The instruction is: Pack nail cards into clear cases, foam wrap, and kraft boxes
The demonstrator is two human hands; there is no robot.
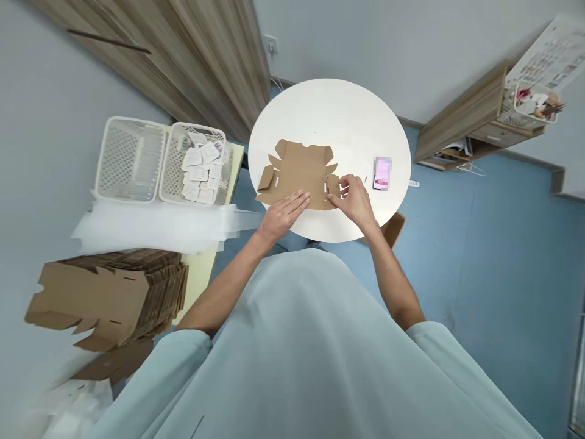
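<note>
The round white desk (329,110) is filling the upper middle of the frame, against grey walls and a wood-grain door panel running to the upper left. Lower left, a thick stack of flat cardboard blanks (109,296) is sitting on a yellowish side surface, with a pile of clear plastic sheets (155,222) lying just above it. Further up on the left, two white mesh baskets are standing side by side: the left basket (128,160) looks empty, the right basket (197,163) is holding small white packets. A wooden shelf unit (461,125) is sitting at the upper right.

At the near side of the desk, one flat die-cut box blank (299,174) is lying open, flaps spread. The left hand (284,213) is pressing flat, fingers together and extended, on the blank's near edge. The right hand (354,196) is curled at the blank's right side, fingertips pinching a small side flap; exact grip is hard to read at this size. A small pink-and-white object (382,174), blurred, is lying just right of the hands, apart from the blank.

Risks, as a judgement: the blank is lying close to the desk's near rim, so uneven pressure from the left hand could be letting it skid or pivot off. Pulling the flap off its crease line could be tearing the slot or bending it crooked.
</note>
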